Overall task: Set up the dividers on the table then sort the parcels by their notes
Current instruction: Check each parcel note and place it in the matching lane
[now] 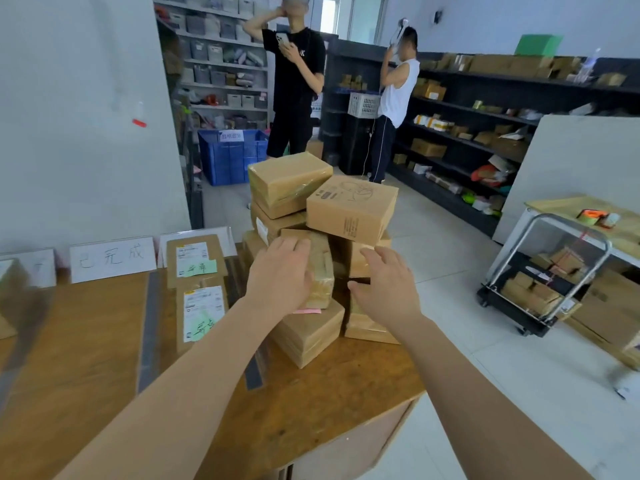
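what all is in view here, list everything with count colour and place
parcel pile: one, box count unclear, brown, right end of table
flat parcels: two, brown with green notes, on table left of pile
pink note: one, pink, poking from pile below left hand
sign cards: three, white, standing along table's far edge
grey strips: at least two, grey, lying across table
table: one, brown wood, foreground
blue crate: one, blue, floor behind
trolley: one, black, floor at right, holds brown boxes
shelves: one run, dark, right wall
people: two, standing at back
left hand: one, resting on a taped parcel in pile
right hand: one, fingers spread, at pile's right side
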Available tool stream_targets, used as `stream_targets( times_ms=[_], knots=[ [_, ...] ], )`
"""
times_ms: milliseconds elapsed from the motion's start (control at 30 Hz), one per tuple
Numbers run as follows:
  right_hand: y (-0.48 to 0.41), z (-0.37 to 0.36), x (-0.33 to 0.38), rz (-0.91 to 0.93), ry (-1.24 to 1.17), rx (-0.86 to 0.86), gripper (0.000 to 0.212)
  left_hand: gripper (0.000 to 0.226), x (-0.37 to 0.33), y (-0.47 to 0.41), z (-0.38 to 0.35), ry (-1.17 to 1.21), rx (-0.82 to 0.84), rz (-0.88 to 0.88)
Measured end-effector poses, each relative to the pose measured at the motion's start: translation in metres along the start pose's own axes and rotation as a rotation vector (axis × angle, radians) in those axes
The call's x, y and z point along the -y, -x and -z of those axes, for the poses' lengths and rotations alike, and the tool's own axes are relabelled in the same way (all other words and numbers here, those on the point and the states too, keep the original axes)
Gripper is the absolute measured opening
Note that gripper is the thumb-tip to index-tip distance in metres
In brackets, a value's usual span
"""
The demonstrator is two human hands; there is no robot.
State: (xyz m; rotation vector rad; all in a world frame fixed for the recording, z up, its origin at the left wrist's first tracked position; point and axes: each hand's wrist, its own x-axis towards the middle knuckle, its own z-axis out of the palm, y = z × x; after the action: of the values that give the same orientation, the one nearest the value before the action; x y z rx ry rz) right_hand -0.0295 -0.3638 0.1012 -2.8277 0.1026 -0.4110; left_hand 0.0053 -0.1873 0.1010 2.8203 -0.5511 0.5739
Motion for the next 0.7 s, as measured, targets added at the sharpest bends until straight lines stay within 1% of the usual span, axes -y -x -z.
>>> stream_targets(
  times_ms=[200,333,400,533,633,700],
  knots=[
    [-0.049,-0.008,-0.027,-0.010,-0.018,-0.027,0.058,0.057,-0.001,-0.056,-0.028,-0.012,0.010,-0.004],
    [-0.089,-0.014,-0.041,-0.033,-0.050,-0.045,0.065,0.056,0.007,-0.100,-0.050,0.006,0.024,0.045],
    [-0.110,-0.017,-0.047,-0.033,-0.045,-0.053,0.062,0.058,0.012,-0.122,-0.061,0.018,0.030,0.065],
    [-0.150,-0.027,-0.057,-0.049,-0.064,-0.051,0.059,0.076,0.019,-0.158,-0.079,0.064,0.040,0.115],
    [-0.169,-0.038,-0.063,-0.062,-0.091,-0.017,0.064,0.090,0.024,-0.176,-0.093,0.103,0.098,0.164],
    [-0.176,-0.044,-0.067,-0.074,-0.126,0.007,0.068,0.098,0.028,-0.183,-0.103,0.190,0.135,0.210]
  ],
)
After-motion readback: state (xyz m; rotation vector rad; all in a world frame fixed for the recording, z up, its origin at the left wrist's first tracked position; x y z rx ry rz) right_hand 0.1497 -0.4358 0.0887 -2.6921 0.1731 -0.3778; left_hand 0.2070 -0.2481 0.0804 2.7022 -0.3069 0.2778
